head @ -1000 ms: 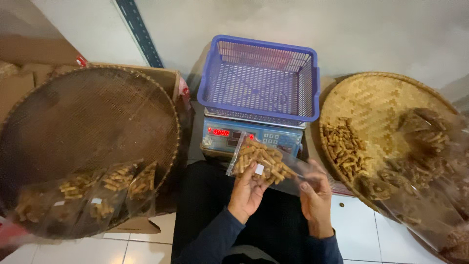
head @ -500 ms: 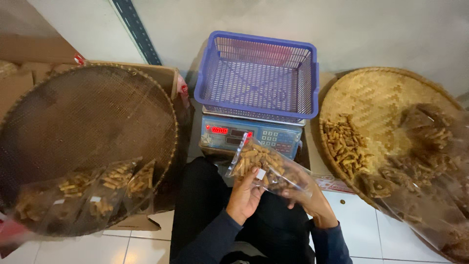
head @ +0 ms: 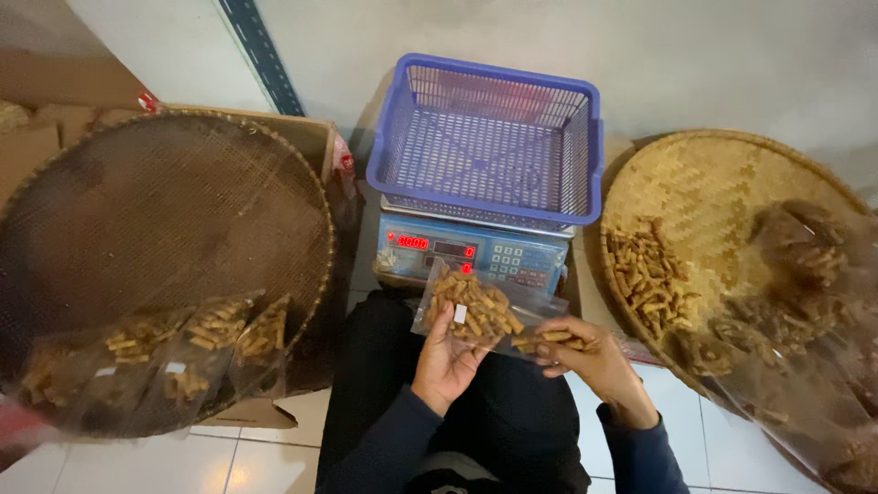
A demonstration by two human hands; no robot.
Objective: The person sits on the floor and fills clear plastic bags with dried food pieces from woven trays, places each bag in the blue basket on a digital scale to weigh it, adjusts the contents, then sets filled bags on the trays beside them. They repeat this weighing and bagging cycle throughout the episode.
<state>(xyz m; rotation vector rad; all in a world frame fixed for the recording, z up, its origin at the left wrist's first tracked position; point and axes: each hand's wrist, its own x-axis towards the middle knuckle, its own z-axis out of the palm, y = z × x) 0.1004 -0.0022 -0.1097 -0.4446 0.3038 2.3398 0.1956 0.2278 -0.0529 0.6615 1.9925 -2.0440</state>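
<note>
The left hand point(head: 445, 355) cups a clear bag of brown snack sticks point(head: 473, 308) from below, over the lap. The right hand point(head: 585, 354) pinches a few loose sticks point(head: 546, 340) at the bag's mouth, just before the digital scale point(head: 471, 252) carrying a blue basket point(head: 489, 137).

Right tray point(head: 732, 183) cut by edge; scale point(head: 476, 252) digits blurred

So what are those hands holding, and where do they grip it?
The left hand cradles a clear bag of brown snack sticks from beneath. The right hand pinches its open end, with some sticks at its fingers.
</note>
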